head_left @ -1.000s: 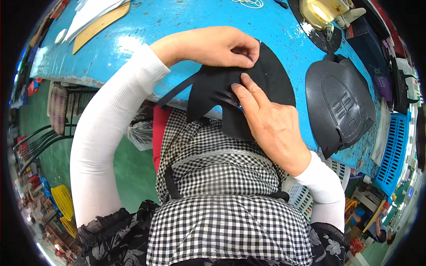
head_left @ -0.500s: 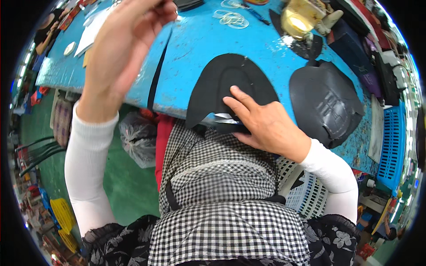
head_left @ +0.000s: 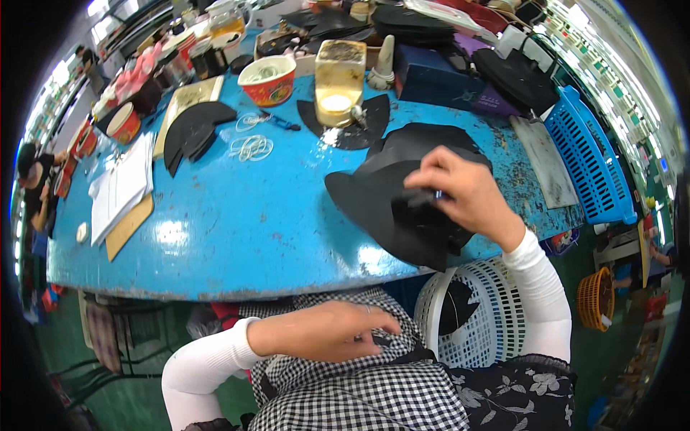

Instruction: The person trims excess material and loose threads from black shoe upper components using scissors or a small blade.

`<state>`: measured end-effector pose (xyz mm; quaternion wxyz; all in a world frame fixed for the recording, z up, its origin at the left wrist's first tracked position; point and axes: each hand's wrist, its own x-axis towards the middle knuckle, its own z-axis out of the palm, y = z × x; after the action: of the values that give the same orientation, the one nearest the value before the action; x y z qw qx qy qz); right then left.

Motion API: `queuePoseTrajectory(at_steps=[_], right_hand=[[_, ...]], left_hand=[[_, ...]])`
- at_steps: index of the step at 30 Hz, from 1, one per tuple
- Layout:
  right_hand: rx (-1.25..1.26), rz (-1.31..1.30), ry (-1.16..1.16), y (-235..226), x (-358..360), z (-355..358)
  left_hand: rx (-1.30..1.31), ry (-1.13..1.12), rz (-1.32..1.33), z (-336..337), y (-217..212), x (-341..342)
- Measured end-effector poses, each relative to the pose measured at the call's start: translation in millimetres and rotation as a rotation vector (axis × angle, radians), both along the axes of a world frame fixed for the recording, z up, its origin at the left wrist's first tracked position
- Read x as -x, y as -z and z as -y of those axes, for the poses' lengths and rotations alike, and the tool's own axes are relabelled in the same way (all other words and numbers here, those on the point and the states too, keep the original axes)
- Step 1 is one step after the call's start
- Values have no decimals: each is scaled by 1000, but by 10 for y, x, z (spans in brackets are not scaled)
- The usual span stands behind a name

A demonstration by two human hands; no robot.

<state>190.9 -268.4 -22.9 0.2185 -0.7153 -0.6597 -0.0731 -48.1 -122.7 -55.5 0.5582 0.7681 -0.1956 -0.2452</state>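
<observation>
My right hand [head_left: 463, 188] is over the black curved pieces at the right of the blue table, its fingers curled. A small dark object with a bluish glint shows among the fingers; blur hides its kind. Just below them, a black curved piece [head_left: 374, 205] lies tilted across the dark moulded piece [head_left: 431, 136], its near point by the table edge. Whether the fingers also grip that piece is hard to see. My left hand [head_left: 327, 330] hovers in front of my checked apron, fingers loosely bent and apart, with nothing visible in it.
A white perforated basket [head_left: 471, 316] stands below the table edge, a blue crate [head_left: 589, 158] at the right. A glue container [head_left: 338, 82] sits on a black piece farther back. Coiled clear cord [head_left: 251, 147], a red bowl [head_left: 267, 80] and papers [head_left: 122, 190] lie leftward.
The black curved piece went from above my lap to the pile at right, along with my right hand. My left hand came down from the upper left to my lap. The view tilted up.
</observation>
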Motion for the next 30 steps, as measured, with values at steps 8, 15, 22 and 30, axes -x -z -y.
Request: queuePoseTrajectory(at_steps=[8,15,22,30], right_hand=[[218,-397,278,-126,-365,343],[365,-487,631,295,-1535,439],[365,-942,682,-72,-1249,92],[394,-867,287,97,-665,-94]], left_hand=[[-436,-401,626,-325,214,-581],[-562,-306,623,-290,403,-822],[-543,-295,677,-351,464,-770],[-400,-535,667,-487,431,-369]])
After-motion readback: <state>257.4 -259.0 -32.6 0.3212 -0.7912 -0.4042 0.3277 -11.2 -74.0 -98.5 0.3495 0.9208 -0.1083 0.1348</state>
